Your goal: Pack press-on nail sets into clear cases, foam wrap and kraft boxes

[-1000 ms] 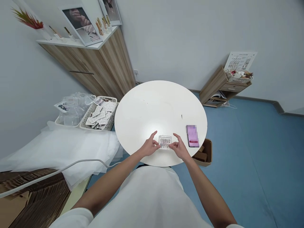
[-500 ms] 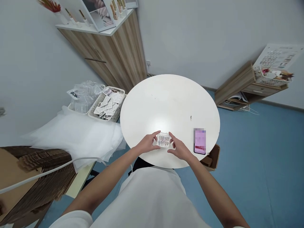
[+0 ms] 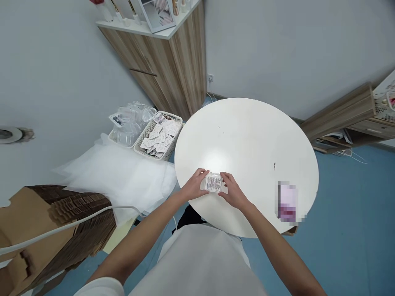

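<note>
A small clear plastic box (image 3: 213,182) with rows of glittery press-on nails in it is at the near side of the round white table (image 3: 247,135). My left hand (image 3: 195,185) grips the box's left edge, fingertips at its top corner and thumb low. On the opposite edge, my right hand (image 3: 232,191) has its fingers at the upper corner and its thumb at the lower one. Whether the box rests on the tabletop or is held just above it, I cannot tell.
A blurred-out phone (image 3: 286,202) lies on the table's right side. Left of the table stand a basket of cards (image 3: 160,137), a basket of clear packaging (image 3: 129,123), white foam sheets (image 3: 123,166) and stacked cardboard (image 3: 77,230). Behind is a wooden cabinet (image 3: 166,61).
My view has turned left, so the table and baskets sit farther right. My right hand has closed in on the box's right edge; the left hand keeps its hold.
</note>
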{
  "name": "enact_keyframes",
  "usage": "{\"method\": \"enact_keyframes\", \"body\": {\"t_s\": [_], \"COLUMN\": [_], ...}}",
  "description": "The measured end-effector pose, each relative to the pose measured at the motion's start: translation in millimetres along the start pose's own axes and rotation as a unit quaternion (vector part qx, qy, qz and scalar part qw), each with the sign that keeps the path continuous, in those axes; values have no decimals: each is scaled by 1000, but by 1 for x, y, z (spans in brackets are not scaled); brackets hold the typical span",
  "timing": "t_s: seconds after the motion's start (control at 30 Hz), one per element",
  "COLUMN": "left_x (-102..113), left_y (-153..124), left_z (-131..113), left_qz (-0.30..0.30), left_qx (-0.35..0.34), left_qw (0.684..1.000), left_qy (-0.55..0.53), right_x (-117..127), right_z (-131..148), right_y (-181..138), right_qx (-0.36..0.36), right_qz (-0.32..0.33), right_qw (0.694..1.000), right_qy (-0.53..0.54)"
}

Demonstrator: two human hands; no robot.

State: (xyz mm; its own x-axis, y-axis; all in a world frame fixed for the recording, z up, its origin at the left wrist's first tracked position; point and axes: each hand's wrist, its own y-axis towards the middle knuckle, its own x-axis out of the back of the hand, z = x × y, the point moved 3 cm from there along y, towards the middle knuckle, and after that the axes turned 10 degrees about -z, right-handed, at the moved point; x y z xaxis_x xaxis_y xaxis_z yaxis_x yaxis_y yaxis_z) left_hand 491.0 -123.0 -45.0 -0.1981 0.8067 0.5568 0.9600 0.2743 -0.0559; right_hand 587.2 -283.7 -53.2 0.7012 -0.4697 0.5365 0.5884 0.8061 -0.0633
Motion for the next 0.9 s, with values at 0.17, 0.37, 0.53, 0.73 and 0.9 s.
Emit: {"method": "enact_keyframes", "body": {"t_s": [0.17,0.37,0.53,0.73,0.9], "left_x": [31,62,75,74,68], "left_y": [7,26,50,47,30], "left_z": [46,105,138,144,142], "left_qz": [1,-23,-21,-26,-65], "left_qx": [-1,39,69,110,222], "left_qw": [1000,999,997,994,968], "left_qy": [2,2,27,-4,-101], "right_x": [-45,-99,-123,-130,-138], "right_z": [8,12,9,11,18], "right_y": [37,97,135,133,122], "right_qx": [-36,-102,-131,-183,-281], "right_qz": [-8,-41,-48,-73,-113], "right_qw": [999,994,989,980,953], "right_qy": [-3,-20,-40,-33,-1]}}
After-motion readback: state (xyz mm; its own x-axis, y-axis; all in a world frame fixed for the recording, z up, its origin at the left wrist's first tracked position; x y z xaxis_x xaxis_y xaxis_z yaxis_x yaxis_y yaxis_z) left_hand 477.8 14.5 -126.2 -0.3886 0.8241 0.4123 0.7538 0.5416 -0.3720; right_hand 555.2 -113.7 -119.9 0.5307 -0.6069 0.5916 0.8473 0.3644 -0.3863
